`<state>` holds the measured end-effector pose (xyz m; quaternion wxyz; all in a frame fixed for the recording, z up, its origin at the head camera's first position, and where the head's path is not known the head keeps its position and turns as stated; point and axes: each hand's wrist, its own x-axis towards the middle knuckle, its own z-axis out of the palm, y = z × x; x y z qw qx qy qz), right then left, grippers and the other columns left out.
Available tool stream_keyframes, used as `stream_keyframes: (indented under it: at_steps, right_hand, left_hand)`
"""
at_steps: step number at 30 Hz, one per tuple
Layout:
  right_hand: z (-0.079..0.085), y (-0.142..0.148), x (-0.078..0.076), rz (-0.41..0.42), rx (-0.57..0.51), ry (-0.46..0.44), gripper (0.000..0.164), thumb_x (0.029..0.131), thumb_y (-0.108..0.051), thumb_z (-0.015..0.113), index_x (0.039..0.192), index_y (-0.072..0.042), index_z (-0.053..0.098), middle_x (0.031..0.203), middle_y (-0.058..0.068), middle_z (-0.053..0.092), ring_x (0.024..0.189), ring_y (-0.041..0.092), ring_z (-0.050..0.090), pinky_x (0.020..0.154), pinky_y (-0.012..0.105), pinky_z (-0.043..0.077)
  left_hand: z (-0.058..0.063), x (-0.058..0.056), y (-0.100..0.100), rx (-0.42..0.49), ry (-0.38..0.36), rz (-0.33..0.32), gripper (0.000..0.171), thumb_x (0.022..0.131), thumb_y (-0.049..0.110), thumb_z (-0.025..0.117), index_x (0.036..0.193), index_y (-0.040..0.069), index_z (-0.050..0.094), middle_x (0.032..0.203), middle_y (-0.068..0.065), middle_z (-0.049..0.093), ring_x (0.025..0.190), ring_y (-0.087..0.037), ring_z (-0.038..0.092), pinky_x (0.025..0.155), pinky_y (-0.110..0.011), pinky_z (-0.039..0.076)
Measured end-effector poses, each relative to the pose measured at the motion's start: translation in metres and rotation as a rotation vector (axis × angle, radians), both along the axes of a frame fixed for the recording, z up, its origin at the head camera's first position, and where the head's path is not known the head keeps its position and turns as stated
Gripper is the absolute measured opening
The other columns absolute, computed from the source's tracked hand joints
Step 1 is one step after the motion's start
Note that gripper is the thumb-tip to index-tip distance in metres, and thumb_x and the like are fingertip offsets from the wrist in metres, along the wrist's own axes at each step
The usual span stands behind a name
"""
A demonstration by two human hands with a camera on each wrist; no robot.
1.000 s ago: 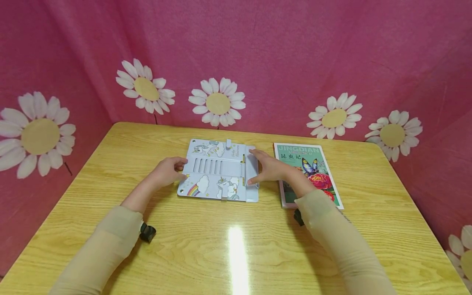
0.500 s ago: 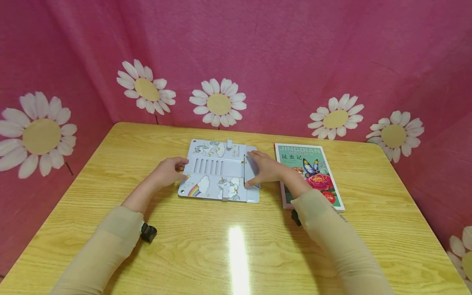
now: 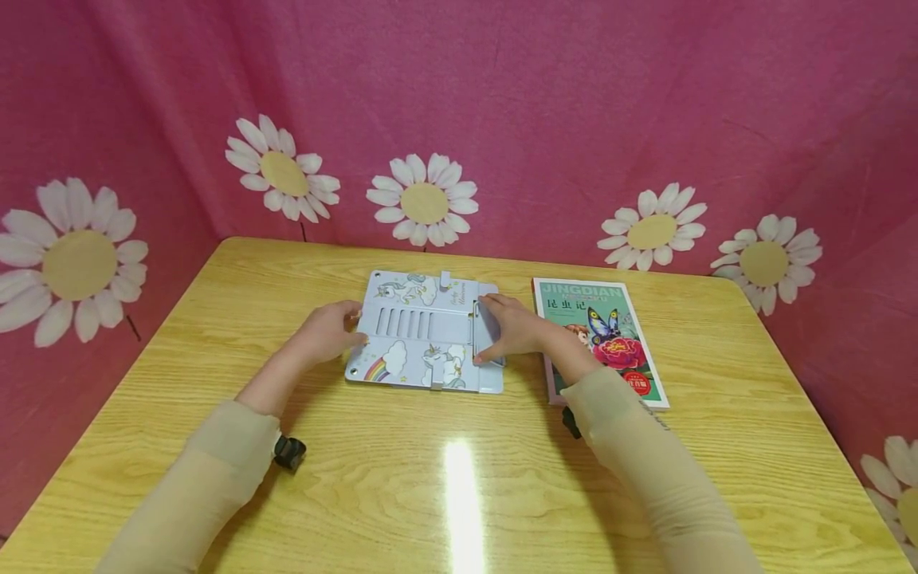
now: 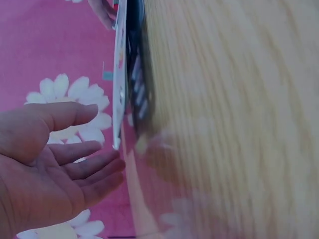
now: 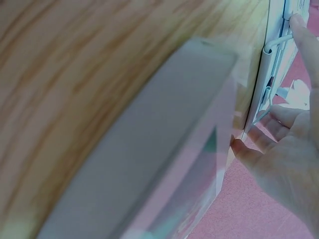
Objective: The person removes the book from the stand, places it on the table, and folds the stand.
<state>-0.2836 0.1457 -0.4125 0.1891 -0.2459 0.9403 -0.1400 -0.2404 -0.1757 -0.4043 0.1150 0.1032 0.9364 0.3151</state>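
Note:
A pale folding book stand with unicorn and rainbow prints lies flat on the wooden table, its slotted panel in the middle. At its left edge is my left hand, thumb over the corner print; in the left wrist view this hand has spread, loosely bent fingers, their tips beside the stand's edge. My right hand spans the ledge flap at the right end, holding it between thumb and fingers. The right wrist view has my right thumb beside a bent wire clip, with the fingers at the other end.
A green-covered book with a butterfly and a red flower lies just right of the stand, partly under my right forearm. A pink curtain with daisies rises behind the table.
The ledge flap at the stand's right end has tilted up, and my right hand has shifted slightly left with it. My left hand stays at the left edge.

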Motion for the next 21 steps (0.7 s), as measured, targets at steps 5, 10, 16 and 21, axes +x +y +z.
stream_keyframes:
  at_steps: [5, 10, 16, 21]
  right_hand:
    - [-0.002, -0.001, 0.001, 0.002, 0.008, 0.003, 0.115, 0.070, -0.056, 0.076, 0.152, -0.007, 0.013, 0.157, 0.016, 0.012, 0.143, 0.035, 0.011, 0.114, 0.050, 0.020]
    - [-0.003, -0.001, 0.002, 0.008, 0.026, 0.020, 0.115, 0.069, -0.056, 0.076, 0.152, -0.006, 0.013, 0.157, 0.016, 0.012, 0.143, 0.036, 0.012, 0.114, 0.050, 0.019]
    - [-0.004, -0.002, 0.003, 0.001, 0.030, 0.023, 0.116, 0.069, -0.055, 0.077, 0.151, -0.006, 0.013, 0.157, 0.017, 0.012, 0.144, 0.035, 0.011, 0.115, 0.050, 0.018]
    - [-0.006, -0.002, 0.003, -0.003, 0.027, 0.030, 0.116, 0.068, -0.055, 0.078, 0.151, -0.005, 0.013, 0.157, 0.017, 0.012, 0.144, 0.035, 0.011, 0.115, 0.049, 0.018]
  left_hand:
    - [0.005, 0.011, 0.016, 0.013, 0.075, -0.028, 0.057, 0.088, 0.014, 0.064, 0.136, -0.009, 0.042, 0.137, -0.025, 0.047, 0.124, -0.038, 0.047, 0.103, -0.048, 0.039]
    - [0.007, 0.022, 0.033, 0.040, 0.108, -0.081, 0.057, 0.087, 0.016, 0.067, 0.135, -0.007, 0.045, 0.136, -0.023, 0.049, 0.126, -0.035, 0.046, 0.106, -0.046, 0.037]
    - [0.003, 0.031, 0.050, 0.085, 0.137, -0.139, 0.059, 0.084, 0.019, 0.071, 0.134, -0.004, 0.048, 0.136, -0.018, 0.051, 0.127, -0.032, 0.047, 0.107, -0.045, 0.036]
    - [-0.003, 0.035, 0.060, 0.083, 0.174, -0.221, 0.062, 0.081, 0.020, 0.075, 0.133, -0.001, 0.050, 0.134, -0.014, 0.054, 0.126, -0.030, 0.047, 0.107, -0.043, 0.037]
